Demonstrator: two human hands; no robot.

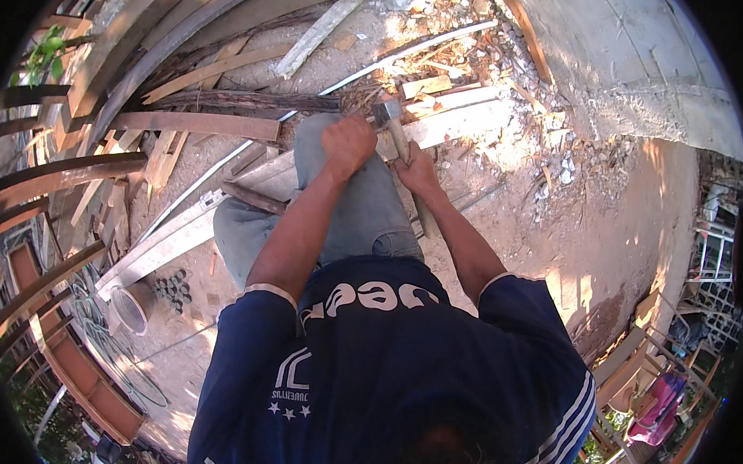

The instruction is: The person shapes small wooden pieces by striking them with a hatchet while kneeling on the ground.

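Note:
My right hand is wrapped round the wooden handle of a hammer. The metal head points away from me, and the handle's butt runs back beside my right thigh. Over my bent knee, my left hand is closed in a fist to the left of the hammer head. Whatever its fingers hold, if anything, is hidden. Just beyond that fist lies the end of a dark, rough board. A long pale plank stretches beneath my legs and out past the hammer on the right.
Curved wooden beams crowd the left side. A thin white pole crosses the ground diagonally. Wood scraps lie ahead, beside a concrete slab. A bucket and a coiled hose are at left; chairs stand at right.

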